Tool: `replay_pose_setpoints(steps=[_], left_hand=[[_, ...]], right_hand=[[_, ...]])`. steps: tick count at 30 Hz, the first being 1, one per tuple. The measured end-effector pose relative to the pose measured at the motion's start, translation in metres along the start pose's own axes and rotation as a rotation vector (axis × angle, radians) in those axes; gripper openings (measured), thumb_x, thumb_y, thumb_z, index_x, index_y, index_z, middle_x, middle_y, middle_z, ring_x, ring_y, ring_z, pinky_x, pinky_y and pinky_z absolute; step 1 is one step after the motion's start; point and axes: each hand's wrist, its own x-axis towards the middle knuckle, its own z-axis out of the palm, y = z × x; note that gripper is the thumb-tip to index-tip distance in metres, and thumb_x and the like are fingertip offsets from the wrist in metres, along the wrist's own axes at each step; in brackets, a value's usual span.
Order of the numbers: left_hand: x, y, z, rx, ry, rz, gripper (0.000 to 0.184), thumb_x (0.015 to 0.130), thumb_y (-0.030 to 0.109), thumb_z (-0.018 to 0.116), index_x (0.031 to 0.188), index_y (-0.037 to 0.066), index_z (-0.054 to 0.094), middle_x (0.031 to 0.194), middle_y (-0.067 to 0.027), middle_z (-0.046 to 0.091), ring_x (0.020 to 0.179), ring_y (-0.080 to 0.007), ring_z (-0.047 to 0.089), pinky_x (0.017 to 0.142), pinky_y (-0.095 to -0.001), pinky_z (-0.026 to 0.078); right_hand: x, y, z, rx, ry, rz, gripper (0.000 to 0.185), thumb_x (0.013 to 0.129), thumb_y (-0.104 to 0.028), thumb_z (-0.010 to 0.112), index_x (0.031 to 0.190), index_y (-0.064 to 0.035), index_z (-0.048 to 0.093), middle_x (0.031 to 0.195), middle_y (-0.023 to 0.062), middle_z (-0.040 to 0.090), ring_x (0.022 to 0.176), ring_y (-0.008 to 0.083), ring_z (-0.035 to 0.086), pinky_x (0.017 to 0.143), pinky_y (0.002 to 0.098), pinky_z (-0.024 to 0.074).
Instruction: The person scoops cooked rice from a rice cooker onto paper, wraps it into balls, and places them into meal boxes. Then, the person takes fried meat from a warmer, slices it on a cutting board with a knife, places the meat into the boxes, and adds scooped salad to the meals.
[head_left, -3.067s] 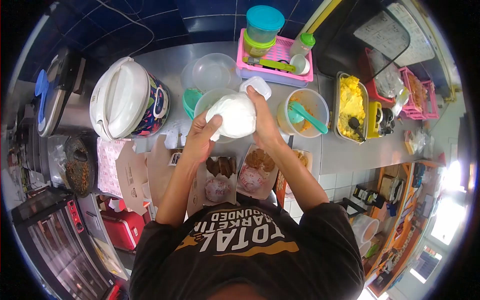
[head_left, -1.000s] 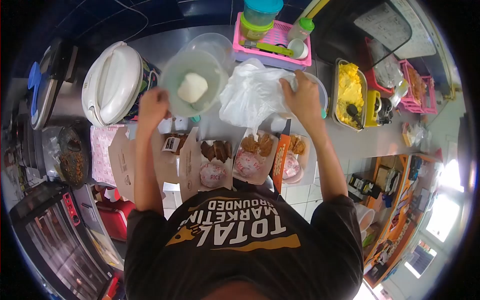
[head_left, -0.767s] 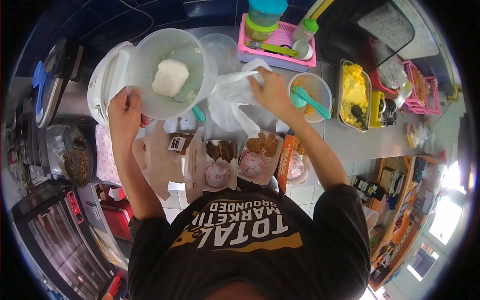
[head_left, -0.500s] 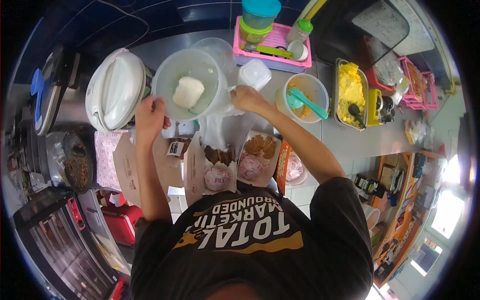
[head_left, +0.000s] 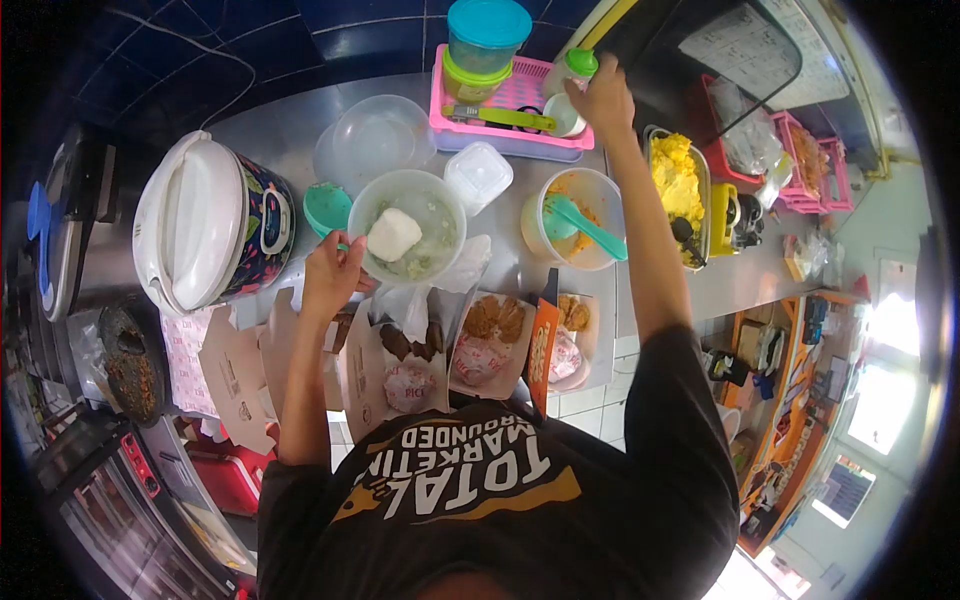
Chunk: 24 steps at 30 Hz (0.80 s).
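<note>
My left hand (head_left: 335,270) pinches the near left rim of a translucent plastic tub (head_left: 440,215). Inside the tub lie a white block (head_left: 394,235) and greenish bits. My right hand (head_left: 606,98) reaches to the pink tray (head_left: 438,125), its thumb and fingers around the side of a squeeze bottle (head_left: 575,70) with a green cap. Right of the first tub, another tub (head_left: 540,235) holds an orange mixture and a turquoise spoon (head_left: 590,226). A clear plastic bag (head_left: 468,262) lies against the left-hand tub.
Open food boxes (head_left: 490,345) with wrapped rice and fried pieces line the near counter edge. A rice cooker (head_left: 195,225) stands left, a turquoise scoop (head_left: 328,210) beside it. Behind are a clear lid (head_left: 375,140) and a white-lidded container (head_left: 478,177). A yellow-filled metal pan (head_left: 707,205) sits right.
My right hand has left the plastic bag by the tub and moved up and right to the bottle. The tub is lower, uncovering the turquoise scoop; my left hand keeps its rim.
</note>
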Motion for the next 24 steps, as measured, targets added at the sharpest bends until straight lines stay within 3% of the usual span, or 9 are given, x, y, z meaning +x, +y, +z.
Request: replay_pose_setpoints(steps=[3,7,9,13,17,19,20,22,24], left_hand=[[0.001,0.006,-0.014,0.390,0.043,0.182,0.026,0.102,0.022,0.059,0.107,-0.003,0.058,0.067,-0.0088,0.067,0.052,-0.0160,0.066,0.044,-0.0283,0.050],[-0.006,0.044,-0.022,0.158,0.091,0.169,0.024,0.101,0.021,0.061,0.108,-0.001,0.060,0.070,-0.0091,0.067,0.056,-0.0152,0.066,0.051,-0.0280,0.050],[-0.006,0.051,-0.019,-0.322,-0.060,0.176,0.021,0.104,0.023,0.058,0.112,0.004,0.062,0.076,-0.0062,0.066,0.060,-0.0099,0.062,0.054,-0.0246,0.050],[-0.019,0.095,0.013,-0.778,-0.322,0.035,0.035,0.104,0.029,0.057,0.123,0.000,0.058,0.103,-0.0135,0.070,0.095,-0.0223,0.071,0.085,-0.0357,0.057],[-0.021,0.120,0.037,-1.286,-0.479,-0.079,0.041,0.101,0.027,0.062,0.127,-0.004,0.056,0.117,-0.0181,0.068,0.103,-0.0265,0.070,0.094,-0.0401,0.057],[-0.019,0.117,0.037,-1.351,-0.127,0.071,0.042,0.095,0.023,0.071,0.126,-0.002,0.059,0.116,-0.0177,0.069,0.105,-0.0248,0.070,0.094,-0.0372,0.055],[-0.018,0.106,0.035,-1.341,-0.135,0.068,0.042,0.095,0.023,0.071,0.126,-0.002,0.059,0.116,-0.0177,0.069,0.105,-0.0248,0.070,0.094,-0.0372,0.055],[-0.013,0.084,0.023,-0.493,0.200,0.270,0.047,0.085,0.020,0.081,0.121,-0.003,0.062,0.111,-0.0148,0.072,0.102,-0.0228,0.070,0.090,-0.0344,0.055],[-0.012,0.072,0.019,-0.300,0.250,0.457,0.049,0.080,0.018,0.085,0.118,-0.003,0.063,0.108,-0.0141,0.072,0.099,-0.0217,0.070,0.088,-0.0336,0.055]], right_hand=[[0.058,0.024,0.050,-0.051,0.037,0.023,0.070,0.077,-0.048,0.081,0.127,-0.0100,0.050,0.109,0.0225,0.067,0.103,0.0398,0.068,0.086,0.0484,0.0567],[0.075,0.015,0.035,-0.061,-0.229,0.085,0.072,0.072,-0.047,0.084,0.124,-0.0097,0.052,0.117,0.0204,0.064,0.106,0.0393,0.067,0.087,0.0490,0.0559],[0.052,0.010,0.009,-0.060,0.027,-0.037,0.069,0.071,-0.045,0.085,0.121,-0.0096,0.054,0.113,0.0190,0.065,0.103,0.0385,0.068,0.086,0.0486,0.0557],[-0.052,-0.060,-0.109,0.172,0.447,-0.344,0.061,0.074,-0.037,0.086,0.119,-0.0070,0.056,0.105,0.0164,0.066,0.094,0.0334,0.068,0.081,0.0445,0.0554],[-0.148,-0.125,-0.109,0.979,-0.017,-0.349,0.064,0.074,-0.026,0.089,0.123,-0.0034,0.055,0.102,0.0128,0.065,0.094,0.0224,0.064,0.087,0.0372,0.0531],[-0.177,-0.145,-0.094,1.030,-0.319,-0.373,0.065,0.075,-0.027,0.088,0.123,-0.0004,0.054,0.105,0.0142,0.066,0.099,0.0259,0.066,0.091,0.0388,0.0527],[-0.184,-0.143,-0.092,1.035,-0.311,-0.364,0.065,0.075,-0.027,0.088,0.123,-0.0004,0.054,0.105,0.0142,0.066,0.099,0.0259,0.066,0.091,0.0388,0.0527],[-0.187,-0.142,-0.086,0.794,-0.185,-0.502,0.061,0.080,-0.025,0.084,0.123,0.0028,0.053,0.111,0.0175,0.067,0.105,0.0305,0.067,0.092,0.0401,0.0527],[-0.182,-0.130,-0.075,0.866,-0.149,-0.412,0.056,0.083,-0.024,0.081,0.122,0.0036,0.054,0.112,0.0194,0.067,0.105,0.0325,0.067,0.093,0.0405,0.0530]])
